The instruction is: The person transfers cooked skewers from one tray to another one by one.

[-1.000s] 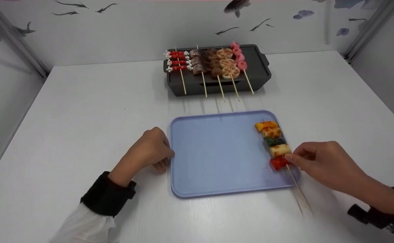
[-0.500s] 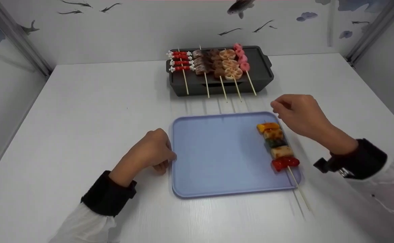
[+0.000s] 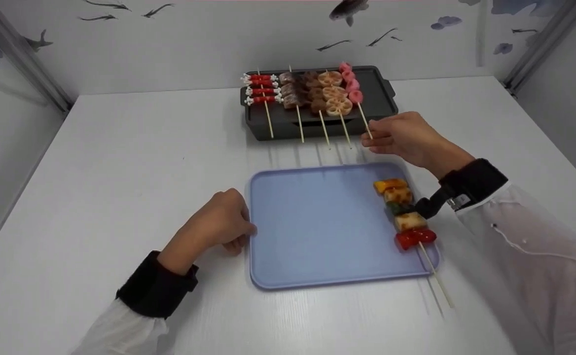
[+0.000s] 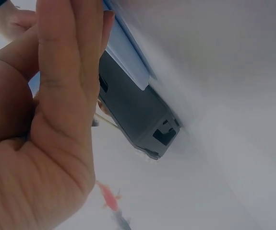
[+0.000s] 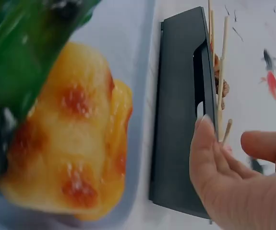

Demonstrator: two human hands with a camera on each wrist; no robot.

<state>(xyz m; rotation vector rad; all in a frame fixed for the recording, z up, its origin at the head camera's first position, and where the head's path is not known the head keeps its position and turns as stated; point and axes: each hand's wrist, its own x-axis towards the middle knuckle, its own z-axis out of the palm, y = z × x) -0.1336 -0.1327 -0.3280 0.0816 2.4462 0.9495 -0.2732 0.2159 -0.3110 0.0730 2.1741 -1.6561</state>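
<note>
My left hand [image 3: 221,222] holds the left rim of a pale blue tray [image 3: 317,227], fingertips at its edge. In the left wrist view the fingers [image 4: 63,57] of this hand hide part of the tray. My right hand [image 3: 406,138] is at the stick of a skewer of pink rounded pieces [image 3: 355,96], at the right end of the row on a black grill [image 3: 312,130]. The right wrist view shows a gap between thumb and fingers [image 5: 205,153], with the stick's end between them. A vegetable skewer [image 3: 411,222] lies along the tray's right side.
On the grill, left of the pink skewer, lie lotus root slices [image 3: 339,106], a brown skewer [image 3: 318,105], a greyish-brown skewer [image 3: 292,101] and a red-and-white skewer [image 3: 263,99]. Their sticks overhang its front. A patterned wall [image 3: 194,49] stands behind the white table [image 3: 145,172].
My right hand has let go of the vegetable skewer on the tray and moved up and left to the pink skewer's stick. My left hand has stayed at the tray's rim.
</note>
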